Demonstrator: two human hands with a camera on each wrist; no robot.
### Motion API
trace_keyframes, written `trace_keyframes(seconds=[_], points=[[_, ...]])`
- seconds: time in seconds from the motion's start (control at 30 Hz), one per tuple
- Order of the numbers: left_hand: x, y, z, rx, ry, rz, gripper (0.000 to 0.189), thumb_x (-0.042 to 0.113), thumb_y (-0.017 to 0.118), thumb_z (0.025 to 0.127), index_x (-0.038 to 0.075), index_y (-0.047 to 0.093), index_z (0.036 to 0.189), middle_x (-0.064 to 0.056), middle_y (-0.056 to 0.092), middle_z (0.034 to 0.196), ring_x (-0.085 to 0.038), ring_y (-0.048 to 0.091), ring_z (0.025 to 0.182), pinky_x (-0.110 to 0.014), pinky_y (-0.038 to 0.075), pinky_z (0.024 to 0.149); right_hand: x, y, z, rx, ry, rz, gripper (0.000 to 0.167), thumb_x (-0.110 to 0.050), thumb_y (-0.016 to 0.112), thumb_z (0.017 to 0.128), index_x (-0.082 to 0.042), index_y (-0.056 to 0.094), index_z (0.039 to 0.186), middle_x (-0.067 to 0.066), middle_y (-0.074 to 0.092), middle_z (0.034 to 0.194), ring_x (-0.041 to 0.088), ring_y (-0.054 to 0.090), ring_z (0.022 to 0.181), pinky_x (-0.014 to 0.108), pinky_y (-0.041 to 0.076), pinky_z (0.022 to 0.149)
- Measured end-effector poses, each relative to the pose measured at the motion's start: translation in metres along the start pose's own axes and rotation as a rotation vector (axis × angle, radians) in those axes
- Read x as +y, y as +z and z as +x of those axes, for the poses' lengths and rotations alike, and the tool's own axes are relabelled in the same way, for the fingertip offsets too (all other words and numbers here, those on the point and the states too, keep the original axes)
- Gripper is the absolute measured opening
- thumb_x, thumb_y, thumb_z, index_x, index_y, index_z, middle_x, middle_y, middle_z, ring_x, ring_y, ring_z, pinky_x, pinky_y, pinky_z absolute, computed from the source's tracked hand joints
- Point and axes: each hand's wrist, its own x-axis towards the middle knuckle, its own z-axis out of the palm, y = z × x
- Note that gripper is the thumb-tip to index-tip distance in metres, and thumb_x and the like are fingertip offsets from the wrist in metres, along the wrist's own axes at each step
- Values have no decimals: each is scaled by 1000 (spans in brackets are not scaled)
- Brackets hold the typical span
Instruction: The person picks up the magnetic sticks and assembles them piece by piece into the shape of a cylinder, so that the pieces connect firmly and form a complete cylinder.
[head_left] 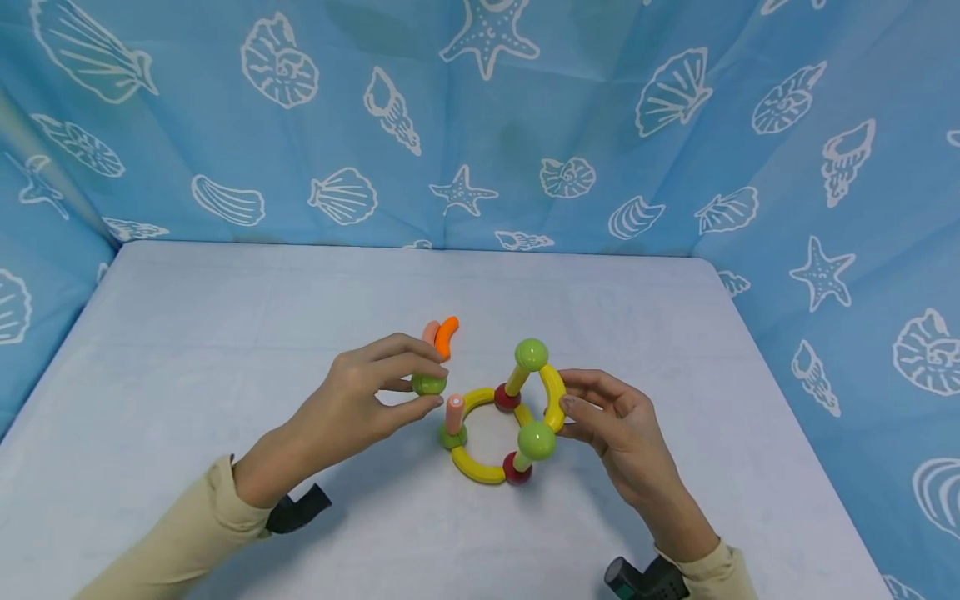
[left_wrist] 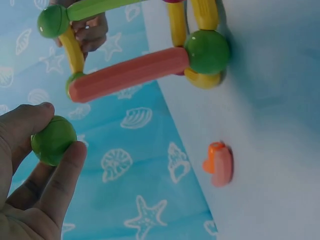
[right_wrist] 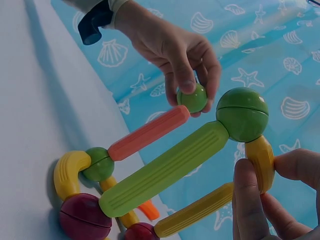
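Observation:
My left hand (head_left: 367, 387) pinches a green ball (head_left: 430, 383) between thumb and fingertips, just above and left of the free top end of an upright pink stick (head_left: 454, 414). In the right wrist view, that ball (right_wrist: 192, 97) appears close to the stick's end; whether they touch I cannot tell. The stick rises from a green ball in a ring of curved yellow sticks (head_left: 477, 468) and dark red balls on the table. A yellow and a green rod (right_wrist: 165, 170) also stand up, topped by green balls (head_left: 532, 354). My right hand (head_left: 626, 433) grips the curved yellow stick (head_left: 553, 396) joining those two.
A curved orange stick (head_left: 447, 337) and a pink stick (head_left: 431, 332) lie side by side behind my left hand. The table (head_left: 225, 308) has a pale cloth. A blue shell-print curtain (head_left: 450, 125) encloses its back and sides.

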Motion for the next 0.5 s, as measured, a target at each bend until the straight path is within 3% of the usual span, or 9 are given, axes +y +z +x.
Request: trace_keyframes(seconds=[0.2, 0.5], points=[[5, 9, 3, 4, 63, -19, 29, 1, 85, 77, 9, 75, 102, 0, 65, 112, -13, 65, 98, -20, 56, 75, 1, 0, 0, 10, 0, 2, 26, 0, 63, 96, 5, 63, 121, 12, 67, 103, 20, 68, 86, 38, 60, 76], [9, 17, 4, -58, 98, 42, 30, 7, 85, 79, 9, 74, 107, -3, 64, 116, -15, 64, 103, -18, 54, 80, 1, 1, 2, 8, -1, -6, 27, -2, 64, 95, 6, 62, 121, 13, 66, 105, 21, 68, 86, 39, 60, 76]])
